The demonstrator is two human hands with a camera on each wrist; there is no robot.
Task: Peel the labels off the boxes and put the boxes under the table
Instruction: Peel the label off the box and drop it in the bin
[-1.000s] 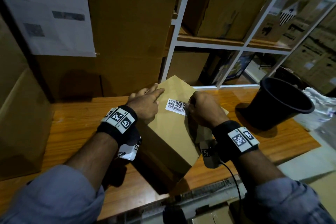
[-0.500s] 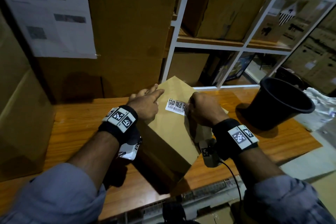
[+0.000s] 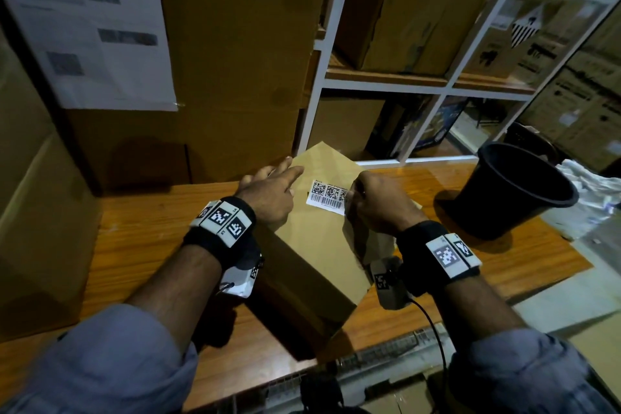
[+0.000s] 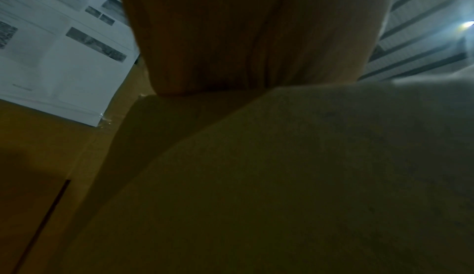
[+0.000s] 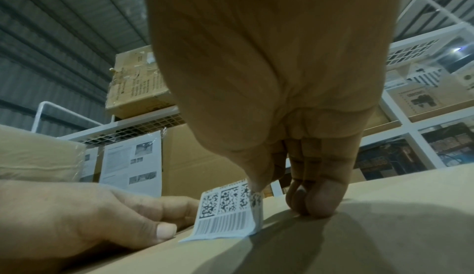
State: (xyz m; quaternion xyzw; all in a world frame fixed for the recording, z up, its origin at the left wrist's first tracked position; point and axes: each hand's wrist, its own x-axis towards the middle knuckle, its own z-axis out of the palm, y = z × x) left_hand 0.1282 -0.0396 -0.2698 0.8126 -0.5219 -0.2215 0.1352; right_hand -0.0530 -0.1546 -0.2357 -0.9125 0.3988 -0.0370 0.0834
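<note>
1. The head view is dim and warm, its shelf lines bowed by wide-angle distortion at the edges.
2. Hard shadows fall on the counter (image 3: pixel 141 239) beneath both arms.
3. The left wrist view is dark, noisy and blurred.
4. A ceiling lamp (image 5: pixel 459 50) glares at the right wrist view's edge.

Under both hands lies a matt, smooth brown cardboard box (image 3: pixel 322 245), and the white paper label (image 5: pixel 228 215) pinched at the right hand's (image 3: pixel 376 205) fingertips looks thin and slightly glossy. The table (image 3: pixel 141 239) beneath is glossy, grained orange wood. Right of the right hand stands a smooth black plastic bucket (image 3: pixel 517 191).
</note>
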